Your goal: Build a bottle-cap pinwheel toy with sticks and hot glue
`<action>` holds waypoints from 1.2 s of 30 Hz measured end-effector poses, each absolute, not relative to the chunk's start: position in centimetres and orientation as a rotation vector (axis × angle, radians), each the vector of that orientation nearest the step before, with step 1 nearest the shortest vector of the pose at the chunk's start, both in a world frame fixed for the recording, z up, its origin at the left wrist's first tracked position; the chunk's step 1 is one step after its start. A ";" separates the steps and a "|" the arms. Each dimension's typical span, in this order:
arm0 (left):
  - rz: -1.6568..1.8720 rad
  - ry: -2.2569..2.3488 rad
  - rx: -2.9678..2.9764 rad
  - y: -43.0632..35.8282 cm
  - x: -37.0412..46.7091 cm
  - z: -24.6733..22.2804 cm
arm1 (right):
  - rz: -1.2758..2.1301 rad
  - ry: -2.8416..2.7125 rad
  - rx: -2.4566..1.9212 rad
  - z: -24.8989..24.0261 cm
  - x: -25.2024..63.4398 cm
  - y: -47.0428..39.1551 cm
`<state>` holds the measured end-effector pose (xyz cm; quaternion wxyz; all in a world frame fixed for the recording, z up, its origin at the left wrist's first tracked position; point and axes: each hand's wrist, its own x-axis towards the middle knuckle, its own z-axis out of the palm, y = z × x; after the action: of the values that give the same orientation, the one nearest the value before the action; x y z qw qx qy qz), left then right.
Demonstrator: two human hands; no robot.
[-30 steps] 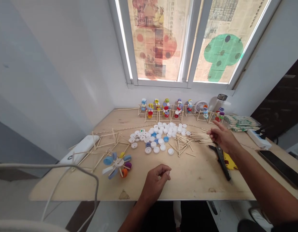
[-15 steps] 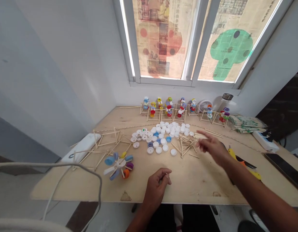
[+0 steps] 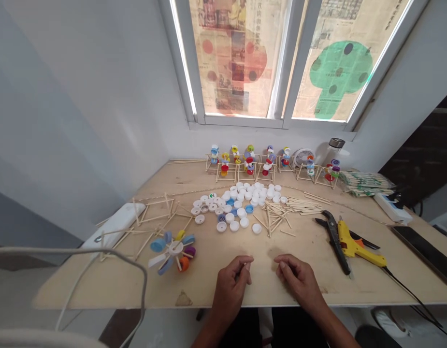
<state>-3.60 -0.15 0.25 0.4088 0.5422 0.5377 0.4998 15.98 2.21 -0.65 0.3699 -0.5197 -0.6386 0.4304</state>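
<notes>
My left hand (image 3: 232, 285) rests near the front edge of the wooden table, its fingers curled and the thumb close to the index finger. A few inches to its right, my right hand (image 3: 299, 282) is held low with fingers bent inward. Whatever either hand may hold is too small or hidden to make out. Beyond them lie white bottle caps (image 3: 244, 223), a few blue ones among them, and a heap of short wooden sticks (image 3: 277, 217). Left of my hands lies a wheel of sticks and coloured caps (image 3: 175, 248).
Stick frames (image 3: 143, 227) lie at left beside a white power bank-like object (image 3: 116, 224). At right are black-handled pliers (image 3: 335, 241), a yellow glue gun (image 3: 357, 246) and a dark phone (image 3: 424, 253). Finished-looking cap wheels on stands (image 3: 249, 166) line the back. A grey cable (image 3: 145, 275) crosses the left foreground.
My right hand has drawn back from beside the stick heap to the front of the table, near my left hand. The pliers and glue gun are now uncovered. My left hand stays about where it was.
</notes>
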 end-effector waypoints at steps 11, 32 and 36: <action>1.234 1.342 1.352 0.3 -3.3 0.7 | 1.022 -1.816 -1.365 0.6 15.5 1.9; 1.177 1.409 1.410 2.7 -4.5 1.5 | 1.136 -1.646 -1.439 0.1 16.9 2.0; 1.197 1.424 1.360 3.0 -4.4 0.9 | 1.153 -1.597 -1.426 -0.3 16.8 2.3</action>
<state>-4.38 2.99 0.93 0.4063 0.5392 0.5647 0.4746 16.79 2.28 -0.30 0.3476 -0.5498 -0.6157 0.4448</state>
